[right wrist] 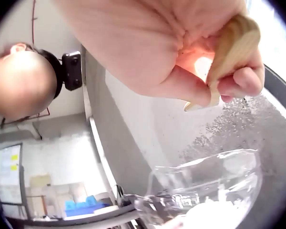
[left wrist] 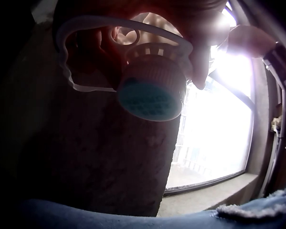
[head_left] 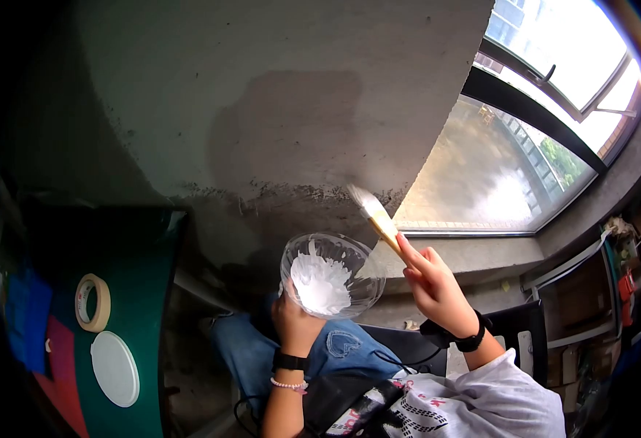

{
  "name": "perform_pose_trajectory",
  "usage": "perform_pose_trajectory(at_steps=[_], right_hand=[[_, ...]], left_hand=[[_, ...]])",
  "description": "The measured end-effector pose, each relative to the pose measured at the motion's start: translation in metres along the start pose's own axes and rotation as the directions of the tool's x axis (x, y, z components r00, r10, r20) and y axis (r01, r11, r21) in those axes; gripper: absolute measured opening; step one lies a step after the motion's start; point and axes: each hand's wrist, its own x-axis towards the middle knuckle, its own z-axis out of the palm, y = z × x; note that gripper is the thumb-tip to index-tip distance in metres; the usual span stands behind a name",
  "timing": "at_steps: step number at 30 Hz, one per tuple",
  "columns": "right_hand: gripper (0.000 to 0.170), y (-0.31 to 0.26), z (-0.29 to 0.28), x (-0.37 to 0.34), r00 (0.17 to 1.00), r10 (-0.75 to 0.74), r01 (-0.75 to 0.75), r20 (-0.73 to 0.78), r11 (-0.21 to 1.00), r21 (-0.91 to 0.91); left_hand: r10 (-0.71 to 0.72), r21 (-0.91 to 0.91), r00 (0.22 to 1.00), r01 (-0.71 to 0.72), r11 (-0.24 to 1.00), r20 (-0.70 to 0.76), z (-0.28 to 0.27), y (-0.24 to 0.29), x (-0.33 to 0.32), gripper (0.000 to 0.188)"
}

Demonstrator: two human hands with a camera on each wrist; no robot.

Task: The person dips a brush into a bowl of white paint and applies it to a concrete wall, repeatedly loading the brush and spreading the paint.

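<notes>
My left hand (head_left: pixel 295 321) grips a clear plastic jug top (head_left: pixel 370 277), turned upside down, with white paint (head_left: pixel 320 283) inside. In the left wrist view its cap (left wrist: pixel 150 98) points down, and a pale loop handle (left wrist: pixel 66 57) passes by the fingers. My right hand (head_left: pixel 437 288) pinches a paintbrush (head_left: pixel 380 219) above and right of this container. Pale bristles point up and left toward the wall. Seen from the right wrist, thumb and fingers close around the brush's wooden handle (right wrist: pixel 236 45).
The rough grey wall (head_left: pixel 284 44) ahead has a darker patch (head_left: pixel 284 131). A window (head_left: pixel 466 168) stands at the right. On the left, a green table (head_left: pixel 134 270) bears a roll of tape (head_left: pixel 104 306) and a white round lid (head_left: pixel 116 369).
</notes>
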Motion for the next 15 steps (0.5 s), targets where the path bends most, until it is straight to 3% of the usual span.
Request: perform_pose_trajectory(at_steps=[1,3,4,6,7,10,15], right_hand=[[0.068,0.000,0.001,0.002,1.000,0.003,-0.003,-0.001,1.000,0.002],[0.066,-0.004,0.004,0.010,0.957,-0.268,0.263,-0.112,0.963,-0.061],[0.066,-0.006,0.009,0.015,0.957,-0.263,0.258,-0.118,0.964,-0.061],[0.071,-0.006,0.020,0.026,0.921,-0.319,0.253,-0.224,0.926,-0.280],[0.077,-0.001,0.025,0.031,0.913,-0.334,0.224,-0.234,0.890,-0.398],[0.082,0.009,0.028,0.026,0.943,-0.271,0.140,-0.193,0.850,-0.509],[0.074,-0.001,0.004,0.003,0.982,-0.164,0.130,-0.096,0.949,-0.287]], left_hand=[[0.000,0.000,1.000,0.000,1.000,0.004,0.000,0.000,0.000,0.065],[-0.014,-0.015,1.000,0.014,1.000,0.008,0.001,0.002,0.000,0.064],[-0.009,-0.016,1.000,0.009,1.000,0.015,0.001,0.003,0.001,0.064],[-0.015,-0.018,0.999,0.016,1.000,0.031,-0.002,0.007,0.003,0.064],[-0.011,-0.017,0.999,0.012,1.000,0.031,-0.002,0.008,0.004,0.064],[-0.017,-0.017,0.999,0.018,1.000,0.031,-0.003,0.007,0.004,0.064],[-0.043,0.021,0.999,0.042,0.999,0.021,-0.001,0.002,-0.001,0.063]])
